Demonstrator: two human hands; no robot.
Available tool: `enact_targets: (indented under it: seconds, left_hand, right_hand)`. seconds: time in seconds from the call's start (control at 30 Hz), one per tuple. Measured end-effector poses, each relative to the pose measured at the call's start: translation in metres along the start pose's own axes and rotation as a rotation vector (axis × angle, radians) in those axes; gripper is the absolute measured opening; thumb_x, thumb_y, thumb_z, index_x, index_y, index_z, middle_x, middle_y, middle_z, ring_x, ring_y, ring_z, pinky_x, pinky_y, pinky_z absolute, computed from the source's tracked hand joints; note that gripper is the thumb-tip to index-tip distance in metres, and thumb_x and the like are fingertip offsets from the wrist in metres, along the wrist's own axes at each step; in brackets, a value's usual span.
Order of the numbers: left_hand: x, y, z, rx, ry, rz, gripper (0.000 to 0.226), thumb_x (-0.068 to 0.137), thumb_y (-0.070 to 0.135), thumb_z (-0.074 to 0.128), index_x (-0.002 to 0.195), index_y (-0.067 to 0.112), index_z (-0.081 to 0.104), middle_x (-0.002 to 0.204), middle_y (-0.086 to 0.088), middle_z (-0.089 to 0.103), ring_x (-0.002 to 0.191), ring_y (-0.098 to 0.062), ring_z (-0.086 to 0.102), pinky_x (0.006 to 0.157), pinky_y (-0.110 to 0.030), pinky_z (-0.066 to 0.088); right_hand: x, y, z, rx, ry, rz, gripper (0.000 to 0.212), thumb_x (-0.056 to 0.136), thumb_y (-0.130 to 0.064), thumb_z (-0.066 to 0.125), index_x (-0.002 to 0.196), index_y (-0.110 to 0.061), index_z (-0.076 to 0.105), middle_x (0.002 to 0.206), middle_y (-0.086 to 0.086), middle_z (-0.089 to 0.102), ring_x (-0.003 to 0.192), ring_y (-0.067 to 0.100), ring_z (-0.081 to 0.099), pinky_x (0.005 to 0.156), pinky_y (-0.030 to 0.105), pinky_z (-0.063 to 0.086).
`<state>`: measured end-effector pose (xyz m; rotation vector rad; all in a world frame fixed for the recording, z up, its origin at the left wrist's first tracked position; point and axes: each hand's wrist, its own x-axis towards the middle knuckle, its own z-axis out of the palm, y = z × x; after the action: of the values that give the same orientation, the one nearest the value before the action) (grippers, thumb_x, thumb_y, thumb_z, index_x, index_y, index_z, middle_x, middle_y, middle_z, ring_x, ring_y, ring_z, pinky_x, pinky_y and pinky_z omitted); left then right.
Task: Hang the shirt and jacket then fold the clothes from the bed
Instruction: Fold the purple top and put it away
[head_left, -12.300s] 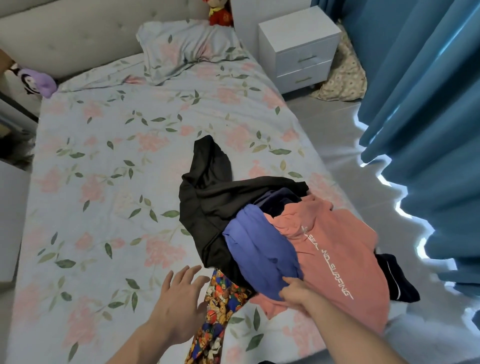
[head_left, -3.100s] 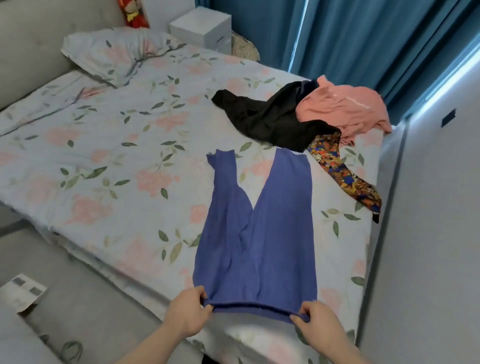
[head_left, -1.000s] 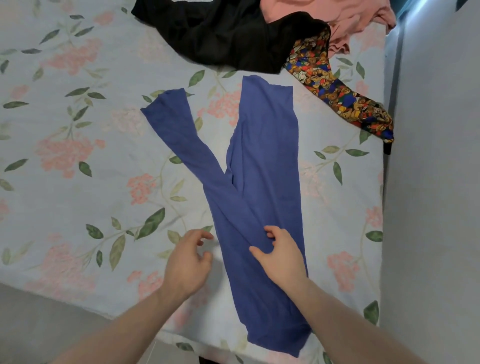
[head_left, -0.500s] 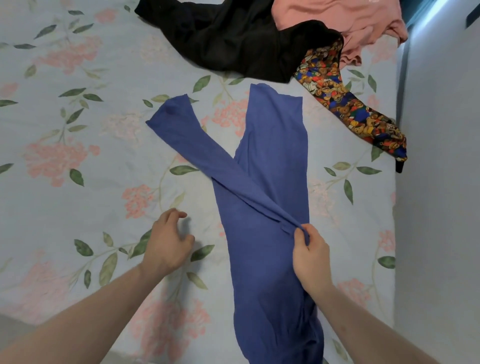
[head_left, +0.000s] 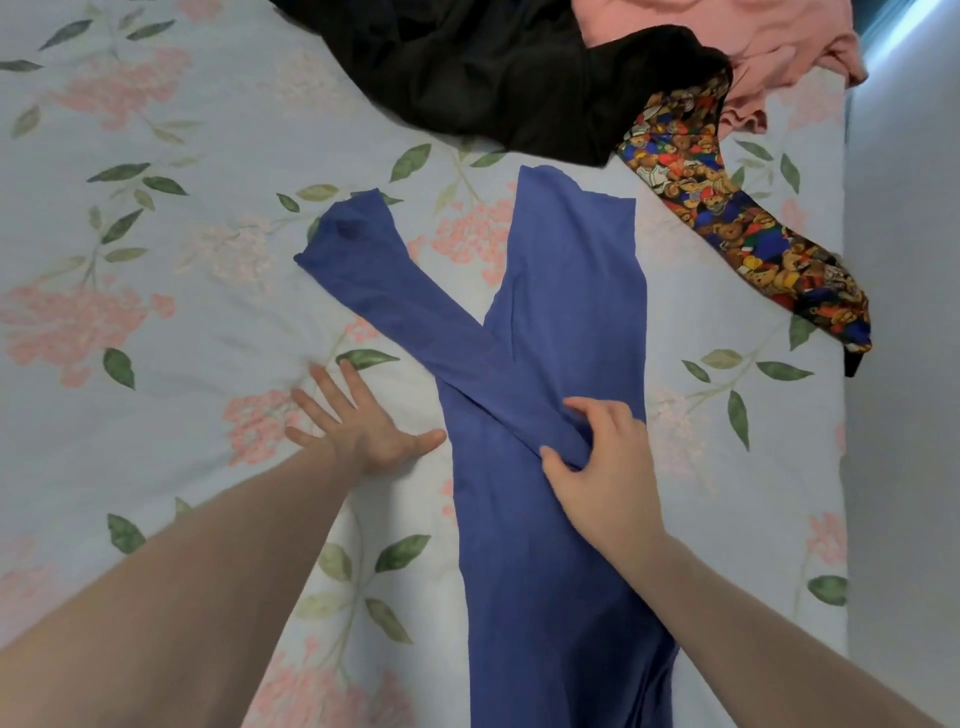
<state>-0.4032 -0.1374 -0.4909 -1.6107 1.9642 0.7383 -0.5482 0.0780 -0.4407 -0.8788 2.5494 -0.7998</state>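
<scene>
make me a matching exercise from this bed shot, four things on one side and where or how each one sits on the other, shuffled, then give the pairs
Things
1. blue pants
2. left hand
3. right hand
4. bear-print cloth

States
A. flat on the floral sheet, fingers spread, beside the blue fabric
B. spread in front of the person, one leg angled off to the left
C. pinching a fold of blue fabric
D. trailing from under the black garment toward the bed's right edge

Pairs: 1-B, 2-A, 3-C, 4-D
</scene>
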Motion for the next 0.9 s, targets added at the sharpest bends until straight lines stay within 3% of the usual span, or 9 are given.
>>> enact_targets:
  seconds: [0.17,0.27,0.4,0.5,0.57,0.63,0.77,0.83,0.9]
  left_hand:
    - [0.011,0.004,-0.016,-0.001,-0.106,-0.023,0.178,0.038,0.096,0.071,0.14,0.018,-0.051,0.148,-0.016,-0.056,0.139,-0.053,-0.042,0.115,-0.077,-0.002]
    - [0.012,0.009,-0.021,-0.02,-0.145,-0.04,0.181,0.035,0.095,0.074,0.137,0.017,-0.054,0.146,-0.018,-0.058,0.137,-0.055,-0.043,0.115,-0.077,-0.002]
    - [0.01,0.011,-0.026,-0.043,-0.169,-0.048,0.184,0.034,0.09,0.079,0.136,0.018,-0.055,0.144,-0.016,-0.06,0.137,-0.054,-0.044,0.113,-0.079,0.001]
    - [0.011,0.013,-0.026,-0.061,-0.188,-0.062,0.185,0.031,0.09,0.08,0.129,0.018,-0.06,0.142,-0.015,-0.062,0.135,-0.054,-0.047,0.114,-0.079,0.002]
    - [0.012,0.012,-0.028,-0.063,-0.203,-0.077,0.186,0.031,0.089,0.081,0.13,0.018,-0.06,0.14,-0.015,-0.064,0.134,-0.053,-0.048,0.114,-0.078,0.002]
    - [0.013,0.012,-0.029,-0.065,-0.222,-0.076,0.186,0.034,0.087,0.083,0.132,0.018,-0.059,0.138,-0.015,-0.065,0.133,-0.053,-0.049,0.114,-0.078,0.003]
    - [0.016,0.013,-0.031,-0.065,-0.253,-0.071,0.185,0.034,0.086,0.083,0.13,0.019,-0.06,0.135,-0.014,-0.067,0.132,-0.053,-0.05,0.114,-0.079,0.004]
    - [0.018,0.013,-0.031,-0.064,-0.268,-0.081,0.186,0.032,0.087,0.083,0.124,0.019,-0.064,0.133,-0.013,-0.069,0.132,-0.054,-0.05,0.114,-0.078,0.004]
    - [0.019,0.013,-0.032,-0.061,-0.278,-0.091,0.186,0.03,0.087,0.083,0.118,0.02,-0.066,0.13,-0.013,-0.07,0.131,-0.054,-0.051,0.115,-0.078,0.004]
  right_hand:
    - [0.05,-0.053,0.045,-0.243,-0.205,-0.188,0.048,0.088,-0.044,0.073,0.131,-0.032,0.058,0.128,-0.009,0.05,0.109,0.019,0.048,0.094,0.034,0.045]
    - [0.072,-0.063,0.059,-0.29,-0.183,-0.158,0.02,0.097,-0.04,0.065,0.113,-0.03,0.067,0.115,-0.007,0.055,0.101,0.019,0.052,0.087,0.036,0.048]
    - [0.093,-0.069,0.041,0.267,0.069,0.173,0.028,0.101,-0.032,0.056,0.078,-0.017,0.058,0.069,-0.002,0.054,0.061,0.01,0.048,0.057,0.021,0.041]
    - [0.11,-0.061,0.01,0.472,0.281,0.35,0.036,0.102,-0.029,0.054,0.074,-0.008,0.049,0.062,0.0,0.043,0.054,0.011,0.037,0.052,0.019,0.035]
    - [0.123,-0.046,-0.003,0.472,0.343,0.435,0.038,0.104,-0.03,0.053,0.07,-0.013,0.046,0.064,-0.003,0.045,0.058,0.01,0.041,0.059,0.018,0.038]
    - [0.132,-0.024,-0.012,0.433,0.353,0.516,0.034,0.103,-0.033,0.053,0.074,-0.015,0.052,0.073,0.0,0.055,0.072,0.019,0.052,0.076,0.032,0.046]
    - [0.138,0.016,-0.018,0.276,0.212,0.657,0.024,0.102,-0.031,0.055,0.099,-0.008,0.064,0.099,0.008,0.067,0.097,0.032,0.061,0.091,0.037,0.047]
    - [0.135,0.018,-0.017,0.211,0.167,0.63,0.019,0.099,-0.028,0.06,0.11,-0.012,0.061,0.107,0.006,0.067,0.105,0.031,0.062,0.09,0.034,0.044]
    - [0.136,0.01,-0.014,0.11,0.197,0.435,0.033,0.094,-0.03,0.065,0.123,-0.015,0.061,0.121,0.007,0.065,0.116,0.031,0.06,0.098,0.04,0.048]
